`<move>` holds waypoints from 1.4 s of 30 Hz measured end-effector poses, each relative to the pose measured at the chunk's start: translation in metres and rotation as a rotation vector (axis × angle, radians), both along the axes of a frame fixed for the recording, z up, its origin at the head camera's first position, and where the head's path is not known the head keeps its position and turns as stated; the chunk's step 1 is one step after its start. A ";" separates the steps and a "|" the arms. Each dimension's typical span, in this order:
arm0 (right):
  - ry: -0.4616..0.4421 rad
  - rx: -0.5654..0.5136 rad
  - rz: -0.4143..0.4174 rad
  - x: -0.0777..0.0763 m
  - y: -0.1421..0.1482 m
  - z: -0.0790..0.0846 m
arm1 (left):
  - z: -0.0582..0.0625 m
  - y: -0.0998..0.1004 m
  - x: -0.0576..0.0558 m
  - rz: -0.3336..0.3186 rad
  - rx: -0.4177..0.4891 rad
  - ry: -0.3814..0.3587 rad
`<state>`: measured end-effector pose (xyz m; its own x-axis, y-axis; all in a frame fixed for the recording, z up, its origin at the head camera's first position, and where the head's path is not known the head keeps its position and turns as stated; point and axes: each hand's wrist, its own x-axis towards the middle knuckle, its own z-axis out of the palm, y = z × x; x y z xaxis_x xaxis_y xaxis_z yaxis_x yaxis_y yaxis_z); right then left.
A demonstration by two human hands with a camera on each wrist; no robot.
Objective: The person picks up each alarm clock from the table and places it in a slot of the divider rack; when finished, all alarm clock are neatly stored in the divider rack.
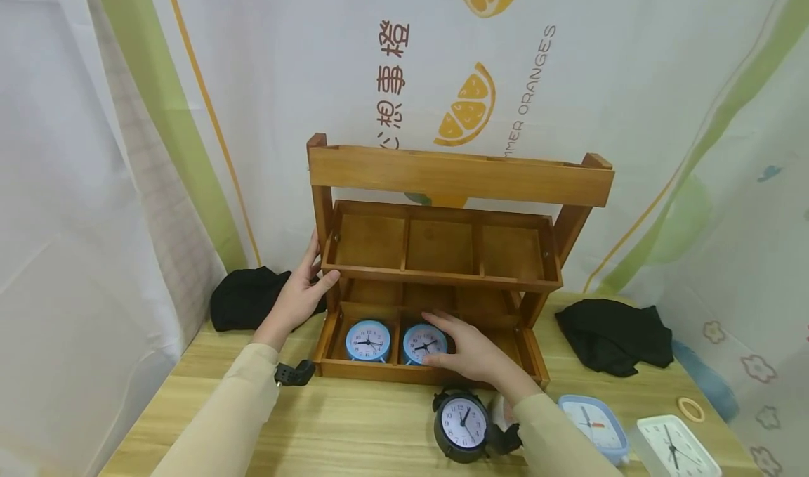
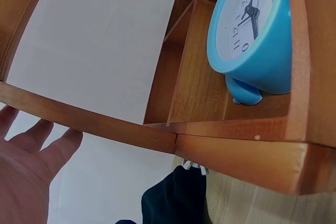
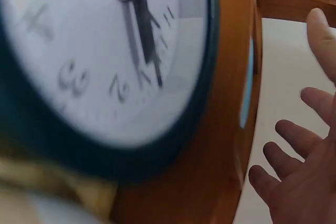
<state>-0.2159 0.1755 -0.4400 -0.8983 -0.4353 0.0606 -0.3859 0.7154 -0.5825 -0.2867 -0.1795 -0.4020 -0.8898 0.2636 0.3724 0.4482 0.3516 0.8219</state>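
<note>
A brown wooden tiered shelf stands on the table. My left hand rests against its left upright, fingers nearly straight along the side and thumb by the middle tray's corner. In the left wrist view, the fingertips meet the upright's edge. One round blue alarm clock sits in the lower tray's left compartment. A second blue alarm clock stands in the middle one, partly covered by my right hand. That hand's fingers are spread and apart in the right wrist view. A black twin-bell alarm clock stands before the shelf.
At the right lie a pale blue square clock, a white rectangular clock and a wooden ring. Black cloths flank the shelf. A pale round object shows partly behind the black clock. A printed curtain hangs behind.
</note>
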 end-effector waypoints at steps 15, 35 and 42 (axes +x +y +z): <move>0.038 -0.055 0.050 0.064 0.040 0.017 | 0.004 0.003 -0.002 0.006 -0.012 0.008; 0.057 0.201 0.072 0.115 0.032 -0.017 | 0.000 0.001 0.000 0.019 -0.013 0.012; 0.136 0.156 0.046 0.113 0.028 -0.023 | 0.000 0.003 0.002 0.023 -0.014 0.004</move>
